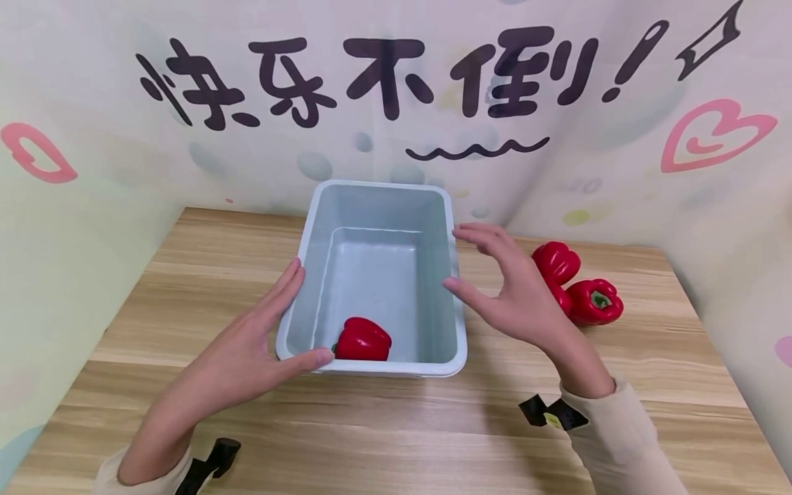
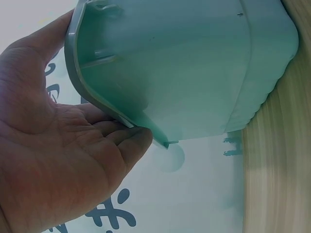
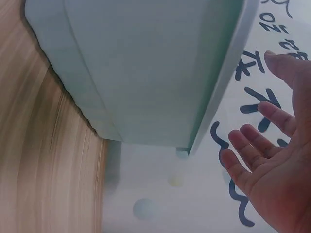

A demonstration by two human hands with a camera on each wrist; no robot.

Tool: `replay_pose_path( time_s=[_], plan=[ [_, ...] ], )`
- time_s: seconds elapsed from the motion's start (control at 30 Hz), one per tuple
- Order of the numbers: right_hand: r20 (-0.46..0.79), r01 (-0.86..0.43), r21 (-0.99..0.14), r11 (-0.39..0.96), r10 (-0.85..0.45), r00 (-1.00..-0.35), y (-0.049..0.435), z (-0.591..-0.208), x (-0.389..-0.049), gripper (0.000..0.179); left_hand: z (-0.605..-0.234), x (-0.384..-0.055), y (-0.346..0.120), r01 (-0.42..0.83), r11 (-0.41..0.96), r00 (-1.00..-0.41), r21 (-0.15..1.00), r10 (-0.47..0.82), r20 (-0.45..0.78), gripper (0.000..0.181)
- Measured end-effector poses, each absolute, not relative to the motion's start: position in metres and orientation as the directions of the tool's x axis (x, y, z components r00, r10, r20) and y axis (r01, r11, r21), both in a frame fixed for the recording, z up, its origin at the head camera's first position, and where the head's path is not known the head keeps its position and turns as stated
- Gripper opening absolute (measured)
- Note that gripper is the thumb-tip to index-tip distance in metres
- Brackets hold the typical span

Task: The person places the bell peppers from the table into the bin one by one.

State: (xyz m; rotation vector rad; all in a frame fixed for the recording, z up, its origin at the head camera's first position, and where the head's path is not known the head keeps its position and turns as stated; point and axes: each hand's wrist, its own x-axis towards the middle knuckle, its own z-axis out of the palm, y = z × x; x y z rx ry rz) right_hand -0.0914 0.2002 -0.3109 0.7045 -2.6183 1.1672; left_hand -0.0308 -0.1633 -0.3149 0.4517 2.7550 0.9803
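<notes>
A light blue-grey plastic bin [image 1: 377, 368] stands on the wooden table, with one red bell pepper [image 1: 365, 339] lying inside at its near end. My left hand [image 1: 256, 350] holds the bin's near left corner, thumb over the front rim and fingers along the left rim. In the left wrist view those fingers [image 2: 133, 141] lie against the rim's outer edge. On the other side, my right hand [image 1: 513, 289] hovers beside the right rim, fingers spread and holding nothing. The right wrist view shows a gap between its fingertips [image 3: 232, 155] and the bin's rim [image 3: 221, 92].
Several red bell peppers [image 1: 594, 302] lie on the table [image 1: 402, 433] right of the bin, partly hidden behind my right hand and wrist. A printed cloth backdrop [image 1: 383, 151] hangs directly behind the table. Black straps with small devices [image 1: 551, 412] sit on both sleeves.
</notes>
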Motion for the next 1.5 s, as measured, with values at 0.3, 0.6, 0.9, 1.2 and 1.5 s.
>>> replay_pose_path(
  time_s=[0.3,0.6,0.9,1.2,1.5],
  plan=[
    [0.386,-0.463,-0.695,0.55,-0.258,-0.886,0.213,-0.321,-0.084,0.066,-0.314,-0.028,-0.165,0.229,0.737,-0.939,0.636,0.339,-0.055,0.115],
    [0.365,-0.413,-0.749,0.518,-0.198,-0.91,0.224,-0.332,-0.075,0.069,-0.316,-0.035,-0.164,0.216,0.74,-0.941,0.637,0.332,-0.068,0.114],
    [0.345,-0.371,-0.803,0.467,-0.145,-0.927,0.232,-0.343,-0.069,0.072,-0.313,-0.043,-0.165,0.211,0.732,-0.94,0.648,0.333,-0.071,0.112],
    [0.293,-0.316,-0.801,0.509,-0.127,-0.948,0.238,-0.346,-0.066,0.074,-0.314,-0.052,-0.167,0.212,0.727,-0.941,0.653,0.332,-0.063,0.11],
    [0.254,-0.24,-0.758,0.606,-0.065,-0.965,0.26,-0.36,-0.053,0.077,-0.324,-0.055,-0.16,0.223,0.691,-0.936,0.688,0.349,-0.048,0.11]
  ],
)
